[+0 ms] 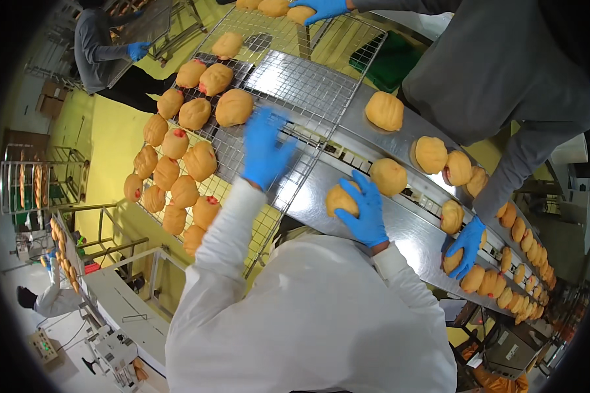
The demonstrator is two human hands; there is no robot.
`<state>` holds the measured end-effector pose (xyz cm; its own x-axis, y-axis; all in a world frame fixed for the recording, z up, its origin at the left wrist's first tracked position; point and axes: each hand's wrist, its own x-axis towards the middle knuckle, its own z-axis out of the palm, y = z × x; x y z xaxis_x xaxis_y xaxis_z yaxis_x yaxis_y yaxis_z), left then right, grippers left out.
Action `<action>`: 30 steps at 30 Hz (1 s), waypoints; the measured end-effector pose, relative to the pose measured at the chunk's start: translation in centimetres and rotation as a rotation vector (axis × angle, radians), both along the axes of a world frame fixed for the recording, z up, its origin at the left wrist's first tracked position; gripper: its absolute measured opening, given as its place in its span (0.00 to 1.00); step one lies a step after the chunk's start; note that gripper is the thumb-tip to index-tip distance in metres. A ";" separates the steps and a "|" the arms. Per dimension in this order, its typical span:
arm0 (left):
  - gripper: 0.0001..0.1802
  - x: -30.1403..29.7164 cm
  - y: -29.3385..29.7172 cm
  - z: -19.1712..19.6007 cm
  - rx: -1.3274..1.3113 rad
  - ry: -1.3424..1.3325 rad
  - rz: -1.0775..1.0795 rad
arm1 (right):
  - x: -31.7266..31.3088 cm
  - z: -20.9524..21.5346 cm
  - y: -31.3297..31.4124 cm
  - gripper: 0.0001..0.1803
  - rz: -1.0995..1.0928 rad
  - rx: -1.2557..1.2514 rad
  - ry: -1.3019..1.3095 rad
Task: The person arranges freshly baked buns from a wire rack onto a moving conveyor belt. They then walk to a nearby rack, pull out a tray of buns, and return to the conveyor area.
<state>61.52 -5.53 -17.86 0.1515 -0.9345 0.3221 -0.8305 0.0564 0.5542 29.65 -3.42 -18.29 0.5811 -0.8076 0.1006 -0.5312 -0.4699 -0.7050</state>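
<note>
My left hand, in a blue glove and blurred by motion, is over the wire rack with its fingers stretched out. Nothing shows in it. The closest piece is a round golden bun on the rack, just left of the fingers. My right hand, also gloved in blue, is closed round another bun above the metal surface. A further bun lies right beside its fingertips. Several buns, some with red filling showing, sit in rows on the rack's left part.
Across the conveyor, a person in grey has a gloved hand at a bun and another at the rack's far end. Many buns line the conveyor to the right. Another person stands at the far left near a wheeled rack.
</note>
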 end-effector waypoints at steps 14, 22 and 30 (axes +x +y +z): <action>0.35 -3.3 3.4 -0.1 0.097 0.250 -0.104 | 2.8 -1.4 -6.3 0.40 -0.327 -0.152 -0.109; 0.36 -2.4 15.4 1.6 0.083 -0.038 0.333 | 0.7 -0.3 1.0 0.41 0.213 -0.034 0.035; 0.54 -4.1 28.4 1.7 0.432 -0.179 0.510 | 1.0 -0.2 0.1 0.46 0.225 0.051 0.014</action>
